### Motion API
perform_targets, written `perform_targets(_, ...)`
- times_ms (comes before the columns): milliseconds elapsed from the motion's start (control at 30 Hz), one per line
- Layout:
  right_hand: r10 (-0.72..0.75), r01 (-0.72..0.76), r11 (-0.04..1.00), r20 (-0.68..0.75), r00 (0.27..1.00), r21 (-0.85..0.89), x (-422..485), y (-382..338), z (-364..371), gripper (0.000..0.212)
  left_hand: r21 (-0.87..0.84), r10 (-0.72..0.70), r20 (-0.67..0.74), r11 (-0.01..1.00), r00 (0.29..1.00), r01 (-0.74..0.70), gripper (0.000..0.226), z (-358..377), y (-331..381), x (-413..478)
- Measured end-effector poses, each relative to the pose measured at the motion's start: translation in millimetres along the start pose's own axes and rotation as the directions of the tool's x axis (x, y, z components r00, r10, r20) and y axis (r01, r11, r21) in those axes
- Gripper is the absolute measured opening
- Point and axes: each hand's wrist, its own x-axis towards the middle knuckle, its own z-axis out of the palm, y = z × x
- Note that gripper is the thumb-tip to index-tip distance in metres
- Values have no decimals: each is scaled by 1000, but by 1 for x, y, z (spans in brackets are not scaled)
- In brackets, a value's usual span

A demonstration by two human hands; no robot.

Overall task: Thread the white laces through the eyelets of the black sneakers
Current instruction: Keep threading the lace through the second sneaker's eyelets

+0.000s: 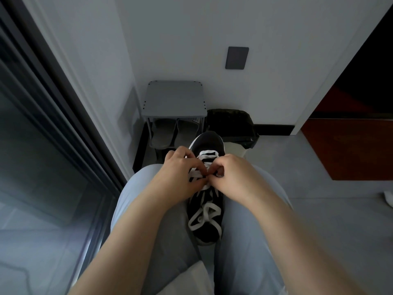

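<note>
**Lacing in progress: black sneaker held between the knees**

Surroundings: a grey stool (174, 101) is standing against the white wall (191, 28), with a pair of grey slippers (172, 133) lying beneath it. A black-lined bin (231, 124) is sitting just beside the stool, directly beyond the shoe's toe. A dark wall plate (236, 58) is showing above. A glass sliding door (42, 135) is running along the left side.

Obstructions: both hands are covering the middle eyelets, so the exact eyelet being worked cannot be told.

Task item: the black sneaker (207, 211) is resting between the person's thighs, toe pointing away. The white lace (204, 216) is crossing the upper rows near the toe, while loose loops are lying slack over the tongue nearer the body.

Grips: the left hand (180, 173) is pinching the lace at mid-shoe, fingers curled. The right hand (231, 177) is pinching the lace too, fingertips pressed together, touching the left hand's fingertips.
</note>
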Motion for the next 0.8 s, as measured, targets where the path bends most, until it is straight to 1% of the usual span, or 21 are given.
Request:
perform_targets(100, 27, -30, 997, -33, 999, -65, -1, -4, 1, 9, 17, -29, 18, 999, 999, 29, 21, 1, 6, 3)
perform_targets(167, 49, -52, 996, -40, 998, -77, -3, -7, -2, 10, 44, -33, 14, 999, 999, 32, 19, 1, 10, 5)
perform_targets(267, 111, -109, 989, 20, 994, -96, 3, -12, -9, 11, 58, -50, 20, 997, 999, 49, 17, 1, 12, 6)
perform_targets(300, 128, -119, 982, 54, 990, -144, 7, -14, -10, 11, 65, -72, 18, 995, 997, 71, 17, 2, 13, 6)
perform_targets(367, 144, -113, 957, 101, 984, -268, 11, -20, -10, 10, 151, -111, 13, 983, 994, 107, 17, 4, 18, 7)
perform_targets(433, 85, -66, 946, 45, 995, -317, 9, -21, -9, 9, 223, -111, 25, 969, 994, 102, 21, 6, 22, 9)
perform_targets(500, 15, -20, 955, -19, 1000, -296, 2, -19, -8, 11, 187, -89, 47, 979, 995, 79, 22, 6, 21, 11)
perform_targets(600, 35, -31, 963, 11, 999, -266, -3, -17, -8, 11, 123, -41, 64, 992, 997, 33, 17, -1, 11, 8)
perform_targets(667, 45, -43, 975, 3, 999, -216, -6, -13, -6, 14, 112, -23, 11, 993, 1000, 22, 15, -7, -1, 0)
perform_targets(733, 41, -43, 992, -20, 999, -116, -13, -5, -3, 12, 103, -13, -28, 995, 1000, 16, 14, -11, -9, -9)
perform_targets(800, 54, -53, 998, -32, 998, 40, -18, 0, -2, 5, 90, 3, -57, 996, 998, 2, 13, -10, -12, -14)
